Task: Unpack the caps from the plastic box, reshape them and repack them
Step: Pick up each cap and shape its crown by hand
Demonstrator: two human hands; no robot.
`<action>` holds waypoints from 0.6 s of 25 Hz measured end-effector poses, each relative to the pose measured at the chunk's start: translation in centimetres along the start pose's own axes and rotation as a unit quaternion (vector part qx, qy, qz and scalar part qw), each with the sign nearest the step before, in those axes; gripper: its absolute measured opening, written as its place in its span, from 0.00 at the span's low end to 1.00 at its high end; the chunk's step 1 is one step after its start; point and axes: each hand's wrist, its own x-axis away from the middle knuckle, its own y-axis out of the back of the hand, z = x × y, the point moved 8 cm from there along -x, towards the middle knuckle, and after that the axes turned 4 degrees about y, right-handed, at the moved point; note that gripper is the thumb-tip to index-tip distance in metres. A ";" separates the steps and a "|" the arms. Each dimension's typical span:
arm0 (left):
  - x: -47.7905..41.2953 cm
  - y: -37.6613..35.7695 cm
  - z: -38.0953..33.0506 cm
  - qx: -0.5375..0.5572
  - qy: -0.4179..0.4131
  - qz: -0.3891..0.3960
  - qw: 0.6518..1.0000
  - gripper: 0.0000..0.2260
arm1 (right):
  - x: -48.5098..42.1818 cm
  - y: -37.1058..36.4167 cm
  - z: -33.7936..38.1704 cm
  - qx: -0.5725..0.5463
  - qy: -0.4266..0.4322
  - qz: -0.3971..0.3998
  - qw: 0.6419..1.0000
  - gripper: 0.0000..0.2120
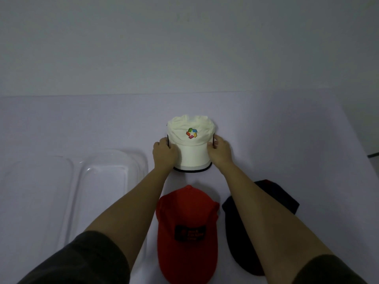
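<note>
In the middle of the frame, the left hand (165,153) and right hand (220,151) hold the white cap (191,140) on the desk (266,130), fingers curled on its sides. A red cap (186,228) and black cap (235,238) lie below it, with the plastic box (141,167) at left.

Cream cap (191,140), multicoloured logo; red cap (186,226); seemingly black cap (246,238).

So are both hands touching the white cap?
Touching. The head view shows the left hand holding the white cap on its left side and the right hand on its right side, with no gap.
</note>
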 end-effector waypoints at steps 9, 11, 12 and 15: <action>9.5 0.6 -8.0 0.150 -0.097 0.052 0.982 0.11 | 5.3 12.5 3.5 -0.009 0.096 0.018 0.995 0.13; 12.3 -2.9 -8.7 0.088 -0.109 0.178 0.974 0.14 | 7.7 15.4 1.0 -0.023 0.089 0.021 0.996 0.10; 13.6 -4.3 -8.9 0.065 -0.112 0.226 0.965 0.16 | 8.7 16.3 -0.4 -0.035 0.082 0.019 0.996 0.10; 16.7 -7.3 -8.7 0.025 -0.110 0.318 0.941 0.25 | 11.9 18.0 -5.7 -0.083 0.032 0.028 0.996 0.20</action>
